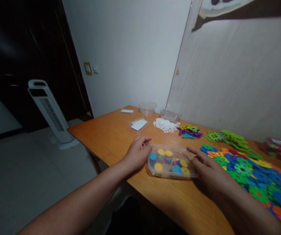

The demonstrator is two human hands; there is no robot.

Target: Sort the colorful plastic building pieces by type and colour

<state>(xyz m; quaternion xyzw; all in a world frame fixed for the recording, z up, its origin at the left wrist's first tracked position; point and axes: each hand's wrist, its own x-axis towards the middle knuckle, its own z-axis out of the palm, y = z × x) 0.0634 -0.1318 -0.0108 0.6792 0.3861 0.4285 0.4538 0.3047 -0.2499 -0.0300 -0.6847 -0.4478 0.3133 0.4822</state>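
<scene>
**Both hands at a clear plastic container of coloured discs**

A shallow clear plastic container (pixel 171 163), rectangular with rounded corners, lies flat on the orange-brown wooden surface (pixel 111 137), near its front edge. Inside it are small round toothed plastic discs in yellow, blue and darker colours (pixel 166 158).

The left hand (pixel 138 153) rests against the container's left end, fingers curled loosely, thumb side toward the rim; contact appears light, not a full grasp. The right hand (pixel 207 166) lies flat and released at the container's right end, fingers extended and touching the rim. Neither hand lifts the container.

Just beside the right hand, a wide heap of interlocking flat plastic pieces in blue, green, orange and red (pixel 250 173) covers the surface. Farther back lie a green cluster (pixel 225 137), a small purple and green cluster (pixel 190 131) and a white cluster (pixel 166 125). Behind these stand a lidded clear tray holding a white card (pixel 138 125) and a round translucent tub (pixel 147 107). A white tower fan (pixel 49 111) stands on the floor, well apart.
</scene>
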